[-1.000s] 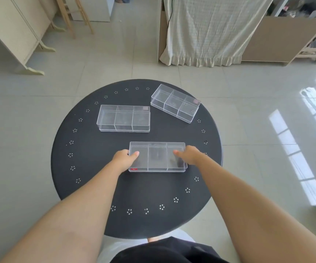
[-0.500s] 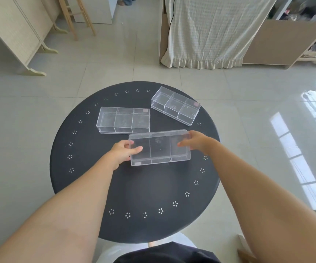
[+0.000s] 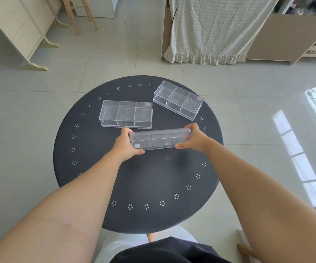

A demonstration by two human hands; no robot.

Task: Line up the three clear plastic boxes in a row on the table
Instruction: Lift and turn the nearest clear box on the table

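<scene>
Over the round desk (image 3: 100,177), both grips are pinching the light, stiff, slippery held box (image 3: 160,141) by its ends, left hand (image 3: 127,144) and right hand (image 3: 192,138) closed.

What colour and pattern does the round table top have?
Dark charcoal table, ringed near its rim with small white flower-like dot clusters; the head view shows it.

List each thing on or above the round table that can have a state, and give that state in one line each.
Held box: lifted off the table, tipped on edge, gripped at both ends.
Left hand: closed on the held box's left end.
Right hand: closed on its right end.
Middle box: flat on the table, untouched.
Far box: flat on the table, angled to the others.
Table: bearing two boxes.
</scene>
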